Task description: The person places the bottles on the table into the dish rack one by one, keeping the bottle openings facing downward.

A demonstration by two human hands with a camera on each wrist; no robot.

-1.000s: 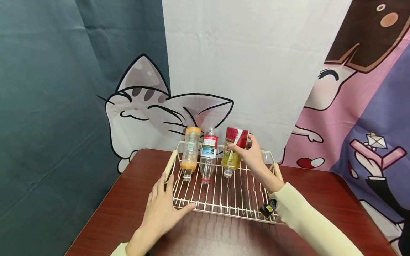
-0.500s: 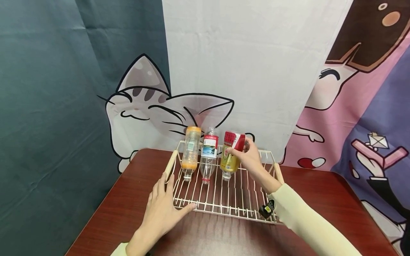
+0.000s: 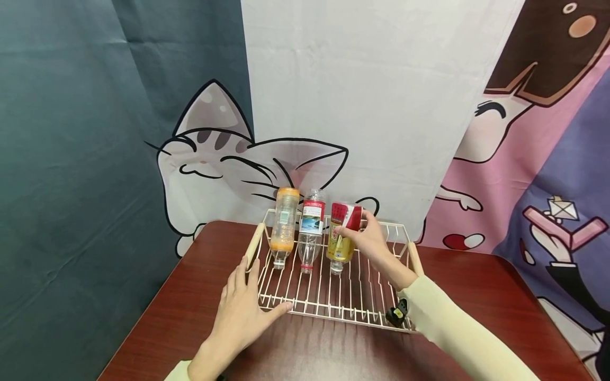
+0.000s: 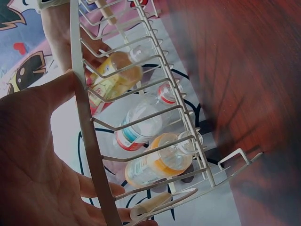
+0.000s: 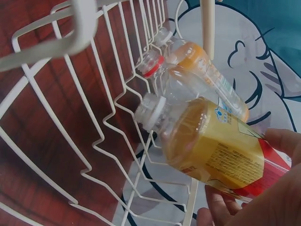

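My right hand [image 3: 374,241] grips a red-and-yellow labelled plastic bottle [image 3: 340,250] near its base. The bottle is upside down and tilted, its clear neck lowered among the wires of a cream wire rack [image 4: 88,122]. In the right wrist view, its white-ringed neck [image 5: 151,110] is beside the bars; whether it touches them I cannot tell. My left hand [image 3: 238,312] lies at the rack's front left corner, fingers extended along the wooden handle [image 3: 254,246] and thumb at the front rim. Two more inverted bottles stand in the rack: an orange-banded one [image 3: 284,222] and a clear red-labelled one [image 3: 311,225].
The rack stands on a dark red wooden table [image 3: 457,296]. Another wooden handle [image 3: 415,259] is on its right side, by my right forearm. Close behind hangs a cartoon-printed cloth [image 3: 381,106]. A small black device [image 3: 396,313] sits at my right wrist.
My right hand has brought the red-and-yellow bottle downward and slightly left, its neck sinking lower at the rack. My left hand and the other two bottles have stayed in place.
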